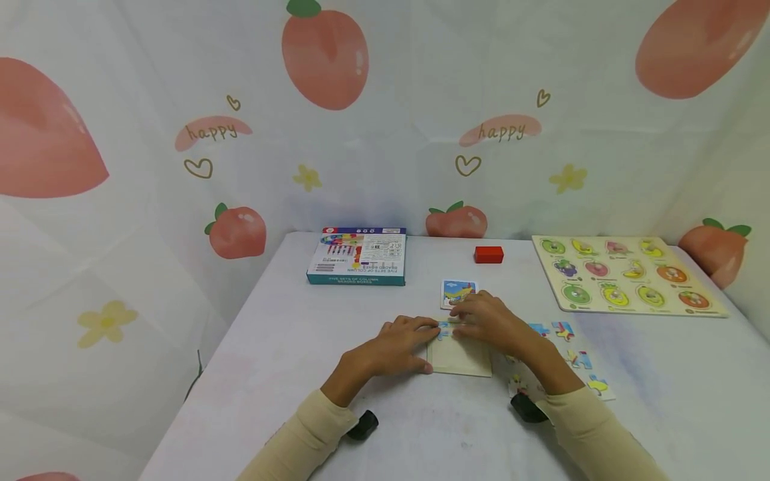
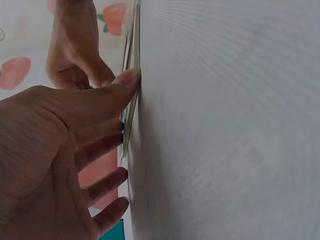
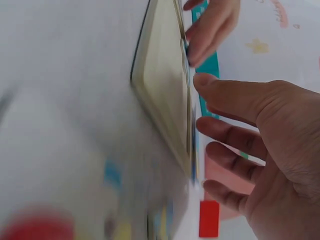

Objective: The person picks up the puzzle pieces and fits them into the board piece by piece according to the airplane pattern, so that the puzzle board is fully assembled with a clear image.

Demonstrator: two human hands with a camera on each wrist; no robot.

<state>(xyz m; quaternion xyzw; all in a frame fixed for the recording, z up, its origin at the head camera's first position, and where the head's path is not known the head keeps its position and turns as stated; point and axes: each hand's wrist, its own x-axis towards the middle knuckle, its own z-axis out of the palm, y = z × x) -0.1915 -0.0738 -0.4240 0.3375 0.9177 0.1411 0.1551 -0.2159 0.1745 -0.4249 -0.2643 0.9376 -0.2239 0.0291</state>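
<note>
The step in hand looked like fitting a blue piece (image 1: pixel 444 330) into the tray (image 1: pixel 460 361), which lay flat on the desk (image 1: pixel 271 387) between both hands, its lower part bare. Done well, this probably wanted the tray steadied by its rim, the piece turned until its tabs matched its neighbours, then pressed straight down rather than slid; the picture card (image 1: pixel 457 292) just behind could serve as a guide. Loose pieces (image 1: pixel 564 331) lay to the right, partly hidden by the forearm.

The left hand (image 1: pixel 394 347) came in palm down at the tray's left side, its thumb against the edge, the other fingers spread and reaching towards the upper corner. The right hand (image 1: pixel 486 322) arched over the upper right, thumb and fingers apart; whether a fingertip pressed on anything, I could not tell.
</note>
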